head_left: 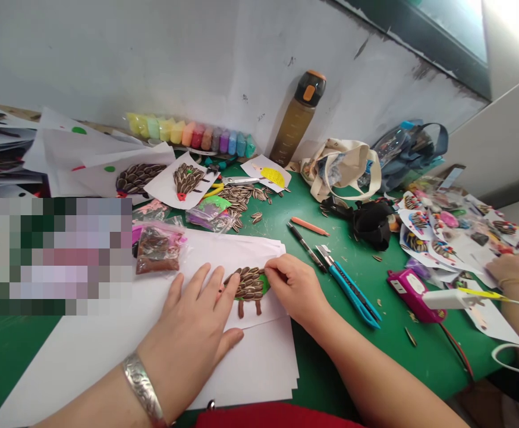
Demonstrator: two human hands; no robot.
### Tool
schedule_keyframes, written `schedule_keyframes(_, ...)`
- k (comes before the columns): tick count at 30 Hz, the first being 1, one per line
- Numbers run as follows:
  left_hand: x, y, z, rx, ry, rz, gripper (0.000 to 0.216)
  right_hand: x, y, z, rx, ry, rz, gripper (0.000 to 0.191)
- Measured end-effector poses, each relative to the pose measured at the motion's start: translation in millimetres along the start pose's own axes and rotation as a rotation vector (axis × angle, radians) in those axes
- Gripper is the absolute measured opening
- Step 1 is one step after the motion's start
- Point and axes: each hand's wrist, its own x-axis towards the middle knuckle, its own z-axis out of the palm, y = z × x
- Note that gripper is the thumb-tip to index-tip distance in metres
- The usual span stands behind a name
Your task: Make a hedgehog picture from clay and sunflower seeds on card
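Note:
A hedgehog picture [249, 284] lies on white paper [259, 351] in front of me, its body of striped sunflower seeds set on green clay, with two brown clay legs below. My left hand [201, 315] rests flat and open on the paper, its fingers spread and the fingertips at the picture's left side, partly covering it. At the right end of the body, my right hand [297, 288] is closed in a pinch on a sunflower seed beside the bare green patch; the fingers hide most of that seed. A bag of brown clay [159, 249] lies beyond my left hand.
Loose sunflower seeds [241, 199] are heaped behind the paper. To the right lie a black pen [306, 246], an orange stick [310, 226] and blue-handled tweezers [352, 291]. A water bottle [297, 119] stands by the wall. Another person's hand [515, 267] is at far right.

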Motion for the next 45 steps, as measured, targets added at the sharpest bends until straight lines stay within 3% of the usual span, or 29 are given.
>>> schedule_keyframes(11, -0.9, 0.3, 0.4, -0.018, -0.003, -0.018, 0.061, 5.1, 9.6, -9.3, 0.044, 0.016, 0.015, 0.017)
schedule_keyframes(17, -0.4, -0.1, -0.9, -0.080, -0.026, -0.040, 0.062, 50.2, 15.9, -22.8, -0.130, 0.011, -0.100, 0.024)
schedule_keyframes(23, -0.4, -0.6, -2.1, -0.102, -0.061, -0.057, 0.063, 99.6, 13.9, -4.0, -0.430, -0.057, -0.237, 0.028)
schedule_keyframes(31, -3.0, 0.3, -1.2, -0.096, -0.083, -0.058, 0.065, 103.6, 25.2, 19.6, -0.488, 0.004, -0.249, 0.024)
schedule_keyframes(35, -3.2, -0.3, -4.5, -0.107, -0.082, -0.058, 0.064, 92.0, 16.4, 6.1, -0.491, 0.074, -0.201, 0.024)
schedule_keyframes(38, -2.5, -0.8, -5.9, -0.112, -0.064, -0.056, 0.063, 64.9, 8.5, -17.6, -0.285, 0.119, -0.127, 0.025)
schedule_keyframes(41, -1.6, -0.7, -4.9, -0.108, -0.044, -0.049, 0.061, 28.6, 3.8, -35.5, -0.043, 0.039, -0.047, 0.020)
schedule_keyframes(45, -0.8, 0.3, -3.4, -0.083, -0.030, -0.032, 0.060, -8.8, 2.2, -33.6, 0.159, -0.056, 0.071, 0.014)
